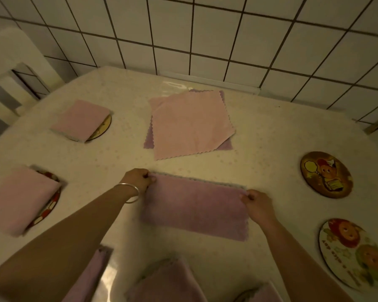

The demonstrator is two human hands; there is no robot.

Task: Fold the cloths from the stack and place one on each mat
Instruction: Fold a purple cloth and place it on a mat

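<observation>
Cloth [194, 211] centre frame on worktop [271, 138], folded once | left hand [138, 179], right hand [258, 203] pinch far corners | advise: align edges before second fold.

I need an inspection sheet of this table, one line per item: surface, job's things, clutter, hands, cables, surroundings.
Surface: table under a pale patterned cover.
Job's things: stack of unfolded cloths at the far middle; purple cloth folded in half, lying flat; folded pink cloths on the far left mat and the near left mat; two right mats bare; more purple cloths at the near edge.
Clutter: nothing seen.
Hands: left hand and right hand each pinch a far corner of the purple cloth; bangle on the left wrist.
Cables: nothing seen.
Surroundings: white tiled wall behind; white chair at far left.
</observation>
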